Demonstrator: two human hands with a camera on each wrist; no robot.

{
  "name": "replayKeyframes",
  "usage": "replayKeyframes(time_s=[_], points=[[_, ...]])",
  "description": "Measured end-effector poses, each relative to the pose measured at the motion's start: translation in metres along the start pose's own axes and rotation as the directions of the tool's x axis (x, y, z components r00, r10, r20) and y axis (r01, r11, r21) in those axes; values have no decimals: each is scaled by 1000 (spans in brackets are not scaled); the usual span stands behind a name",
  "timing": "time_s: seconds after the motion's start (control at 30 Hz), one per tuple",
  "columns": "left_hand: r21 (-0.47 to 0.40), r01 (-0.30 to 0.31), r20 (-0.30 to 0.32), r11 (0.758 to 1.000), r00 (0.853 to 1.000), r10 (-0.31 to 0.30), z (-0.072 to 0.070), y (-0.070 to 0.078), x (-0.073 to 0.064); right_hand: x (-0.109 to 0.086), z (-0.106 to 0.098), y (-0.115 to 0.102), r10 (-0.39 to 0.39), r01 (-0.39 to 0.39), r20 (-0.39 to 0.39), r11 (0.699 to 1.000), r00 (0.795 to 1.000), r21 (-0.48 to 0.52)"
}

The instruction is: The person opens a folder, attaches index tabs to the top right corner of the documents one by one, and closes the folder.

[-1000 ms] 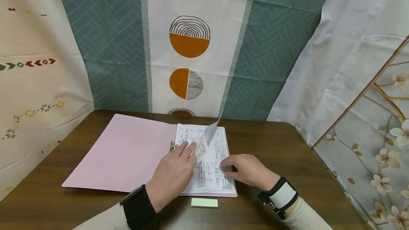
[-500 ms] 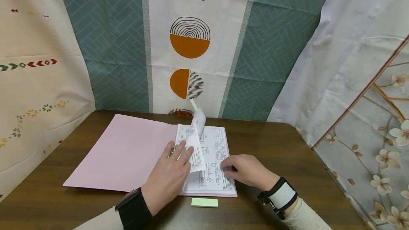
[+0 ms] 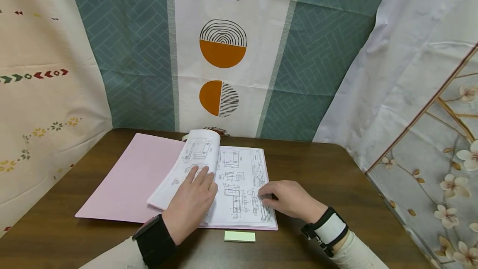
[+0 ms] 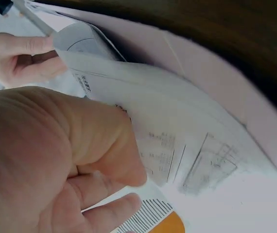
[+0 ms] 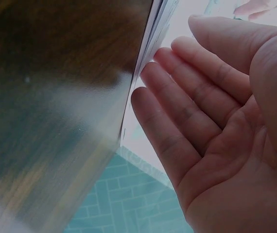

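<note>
A pink folder (image 3: 123,190) lies spread on the table, holding a stack of sheets with technical drawings (image 3: 242,177) on its right side. My left hand (image 3: 194,198) rests, fingers extended, on turned-over pages (image 3: 201,146) that curve across to the left cover. In the left wrist view, its thumb (image 4: 114,145) is bent beside the printed paper. A pale green tab (image 3: 185,137) sticks out at the far edge of those pages. My right hand (image 3: 291,198) touches the right edge of the stack with loosely bent fingers; the right wrist view shows its palm (image 5: 226,170) holding nothing.
A light green sticky note pad (image 3: 239,236) lies on the brown table (image 3: 321,169) just in front of the folder. Patterned cloths (image 3: 142,53) hang behind and at both sides of the table.
Pages that stood curled up over the stack now lie over to the left, under my left hand, covering the folder's metal clip. My right hand has stayed in place.
</note>
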State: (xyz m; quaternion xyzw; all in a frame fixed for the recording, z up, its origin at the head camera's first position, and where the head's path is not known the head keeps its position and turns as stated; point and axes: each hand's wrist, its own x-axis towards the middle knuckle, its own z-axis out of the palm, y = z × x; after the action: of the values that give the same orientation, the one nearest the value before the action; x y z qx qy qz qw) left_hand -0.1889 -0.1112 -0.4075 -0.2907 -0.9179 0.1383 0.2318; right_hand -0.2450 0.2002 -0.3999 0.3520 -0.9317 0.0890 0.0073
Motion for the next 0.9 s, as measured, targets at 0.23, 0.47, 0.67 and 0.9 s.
replayKeyframes(time_s=[0.23,0.47,0.67,0.9], points=[[-4,-14,-30,1000,999,14,4,4,9,-1,2,2,8,-8,-7,1000,1000,-2],[-43,-38,136,998,990,44,5,6,11,-4,4,3,7,-7,-18,1000,1000,4],[-43,8,189,999,982,1,7,4,9,-4,5,4,-2,2,-23,1000,1000,4],[-75,53,224,996,974,-35,8,0,10,-1,2,2,0,0,-14,1000,1000,15]])
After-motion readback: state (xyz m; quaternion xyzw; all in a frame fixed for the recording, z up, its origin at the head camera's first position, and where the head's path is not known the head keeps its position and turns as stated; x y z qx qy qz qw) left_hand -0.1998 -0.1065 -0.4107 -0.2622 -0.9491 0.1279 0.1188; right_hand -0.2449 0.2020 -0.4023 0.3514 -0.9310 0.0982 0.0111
